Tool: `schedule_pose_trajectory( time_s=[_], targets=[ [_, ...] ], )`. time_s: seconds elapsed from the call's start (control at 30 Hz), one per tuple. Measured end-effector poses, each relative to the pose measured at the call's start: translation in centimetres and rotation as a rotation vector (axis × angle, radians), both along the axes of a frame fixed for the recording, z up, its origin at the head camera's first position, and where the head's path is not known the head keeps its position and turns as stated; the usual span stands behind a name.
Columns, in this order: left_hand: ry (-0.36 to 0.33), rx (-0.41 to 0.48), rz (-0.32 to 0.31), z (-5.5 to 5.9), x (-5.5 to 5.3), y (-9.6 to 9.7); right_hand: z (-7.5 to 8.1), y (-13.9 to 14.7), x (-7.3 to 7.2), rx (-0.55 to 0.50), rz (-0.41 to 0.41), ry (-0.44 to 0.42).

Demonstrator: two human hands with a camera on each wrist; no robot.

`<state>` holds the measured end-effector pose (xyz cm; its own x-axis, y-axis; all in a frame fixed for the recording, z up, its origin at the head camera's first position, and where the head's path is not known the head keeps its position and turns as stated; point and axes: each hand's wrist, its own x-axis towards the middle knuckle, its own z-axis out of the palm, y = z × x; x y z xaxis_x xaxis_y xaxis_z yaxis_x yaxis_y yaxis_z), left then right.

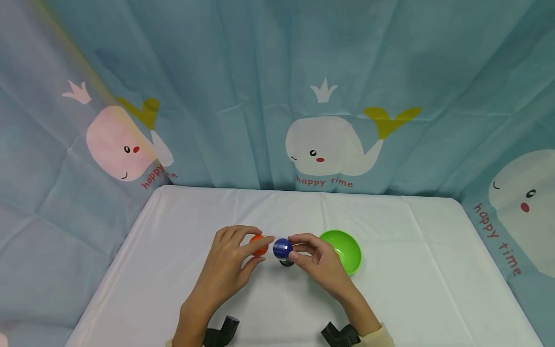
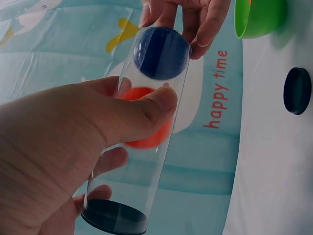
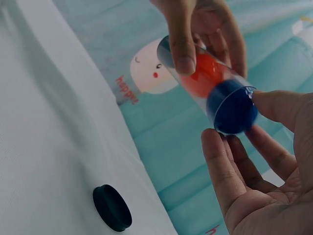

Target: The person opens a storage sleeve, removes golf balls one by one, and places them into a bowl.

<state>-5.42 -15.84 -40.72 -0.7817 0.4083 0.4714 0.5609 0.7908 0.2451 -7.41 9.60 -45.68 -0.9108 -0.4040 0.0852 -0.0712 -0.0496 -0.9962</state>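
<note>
A clear tube (image 2: 146, 171) with a dark cap (image 2: 115, 216) on its lower end is gripped by my left hand (image 1: 227, 262), thumb across one side and fingers round the other. Inside it sits an orange ball (image 2: 149, 139), partly covered by the thumb. A dark blue ball (image 3: 232, 110) lies beyond it, at the tube's mouth. There my right hand (image 1: 318, 262) pinches the tube's end between thumb and fingertips, close round the blue ball. On the white table below lies a loose black cap (image 3: 112, 208).
A green bowl (image 1: 353, 253) stands right behind my right hand, with a bit of orange showing in it. White cloth covers the table (image 1: 433, 274), and a blue curtain (image 1: 243, 96) with whale prints hangs along its back and sides.
</note>
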Motion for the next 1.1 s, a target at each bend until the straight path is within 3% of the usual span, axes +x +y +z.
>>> schedule_pose_trajectory(
  time_s=[0.47, 0.8, 1.1],
  targets=[
    [-0.029, -0.015, 0.015, 0.09, 0.16, 0.01, 0.03, 0.03, 0.14, -0.022, 0.025, -0.027],
    [-0.038, -0.01, 0.033, 0.07, -0.03, -0.22, 0.38, 0.2, 0.13, 0.003, -0.005, -0.023],
    [-0.087, -0.005, 0.049, -0.01, -0.01, -0.32, 0.59, 0.43, 0.21, -0.017, -0.001, -0.001]
  ],
)
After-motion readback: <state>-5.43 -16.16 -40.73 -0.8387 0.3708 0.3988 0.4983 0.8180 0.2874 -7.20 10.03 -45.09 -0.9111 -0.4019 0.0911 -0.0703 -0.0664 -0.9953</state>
